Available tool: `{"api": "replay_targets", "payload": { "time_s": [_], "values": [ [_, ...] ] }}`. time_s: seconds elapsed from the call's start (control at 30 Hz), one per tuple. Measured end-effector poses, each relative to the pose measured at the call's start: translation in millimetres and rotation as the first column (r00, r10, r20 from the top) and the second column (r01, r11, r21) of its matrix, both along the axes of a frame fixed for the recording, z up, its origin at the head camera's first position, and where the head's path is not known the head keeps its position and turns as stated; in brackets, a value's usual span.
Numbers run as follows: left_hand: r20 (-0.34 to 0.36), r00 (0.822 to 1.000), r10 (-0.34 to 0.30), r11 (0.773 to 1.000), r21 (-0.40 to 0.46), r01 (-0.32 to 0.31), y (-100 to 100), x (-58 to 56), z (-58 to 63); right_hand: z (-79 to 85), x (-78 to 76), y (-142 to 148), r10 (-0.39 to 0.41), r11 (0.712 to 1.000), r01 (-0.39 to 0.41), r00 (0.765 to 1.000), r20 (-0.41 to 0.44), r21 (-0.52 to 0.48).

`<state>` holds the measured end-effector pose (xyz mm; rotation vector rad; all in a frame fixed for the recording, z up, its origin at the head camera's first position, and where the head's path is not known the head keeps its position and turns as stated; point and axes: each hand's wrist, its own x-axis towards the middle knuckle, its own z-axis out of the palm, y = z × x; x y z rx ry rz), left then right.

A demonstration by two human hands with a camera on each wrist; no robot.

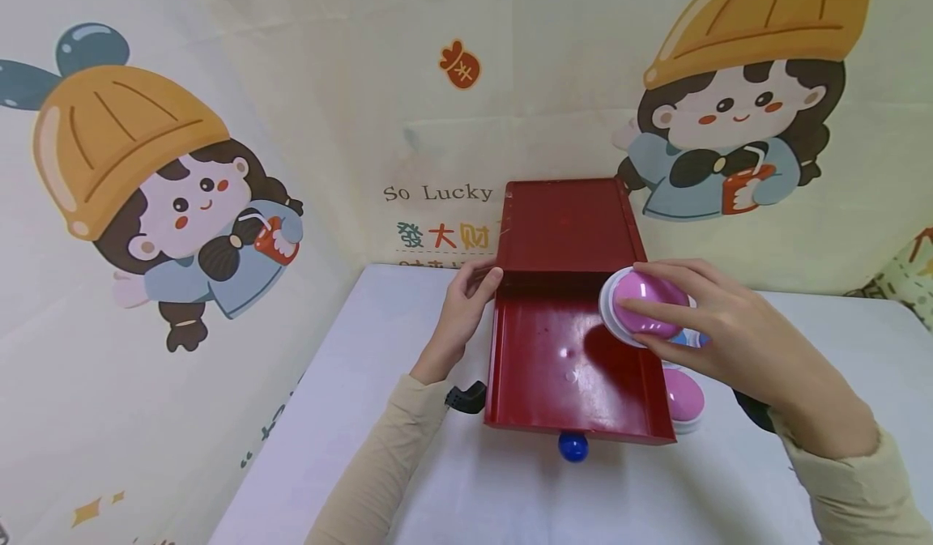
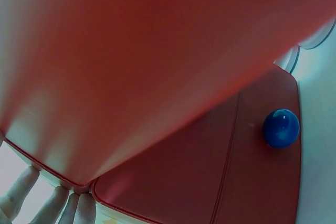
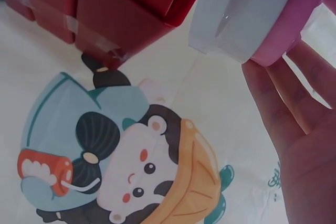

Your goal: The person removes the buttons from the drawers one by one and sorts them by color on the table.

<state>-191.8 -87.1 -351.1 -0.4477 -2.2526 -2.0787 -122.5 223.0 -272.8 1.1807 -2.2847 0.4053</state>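
Note:
A red cabinet [image 1: 572, 225] stands on the table with its top drawer [image 1: 554, 367] pulled out; a blue knob [image 1: 573, 448] sits on the front. My left hand [image 1: 466, 298] holds the cabinet's left side, its thumb at the corner beside the drawer and its fingertips [image 2: 62, 191] against the edge. Thumb and fingers of my right hand [image 1: 717, 318] grip a pink-domed round button with a white base [image 1: 652, 306]. This button is tilted above the drawer's right rim, its shadow falling inside. The drawer floor shows nothing lying on it.
Another pink-topped button [image 1: 685, 395] lies to the right of the drawer, with a partly hidden blue item [image 1: 703, 339] behind it. The white table [image 1: 525, 496] spreads around the cabinet. A printed cloth [image 1: 350, 116] with cartoon figures rises behind.

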Motion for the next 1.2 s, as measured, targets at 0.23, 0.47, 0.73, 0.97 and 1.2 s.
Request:
{"api": "replay_targets", "payload": {
  "time_s": [0.23, 0.47, 0.73, 0.97, 1.2],
  "values": [
    [-0.002, 1.000, -0.004, 1.000, 0.000, 0.004, -1, 1.9, 2.6, -1.1, 2.0, 5, -0.020, 0.999, 0.019, 1.000, -0.019, -0.025],
    [0.011, 1.000, -0.013, 1.000, 0.010, 0.013, -2, 0.9, 1.0, -3.3, 2.4, 12, -0.038, 0.998, 0.036, 0.998, -0.046, -0.044],
    [-0.011, 1.000, -0.002, 1.000, 0.026, 0.002, -3, -7.4, -13.7, -4.8, 5.5, 18, -0.058, 0.997, 0.056, 0.998, -0.027, -0.061],
    [0.014, 1.000, -0.008, 1.000, 0.023, 0.007, -2, -3.0, -5.2, -7.4, 6.6, 25, -0.064, 0.994, 0.062, 0.998, -0.018, -0.088],
    [0.018, 1.000, -0.006, 1.000, 0.001, 0.006, 1, 8.5, 13.2, -7.6, 10.4, 35, -0.118, 0.993, 0.119, 0.993, 0.032, -0.026]
  ]
}}
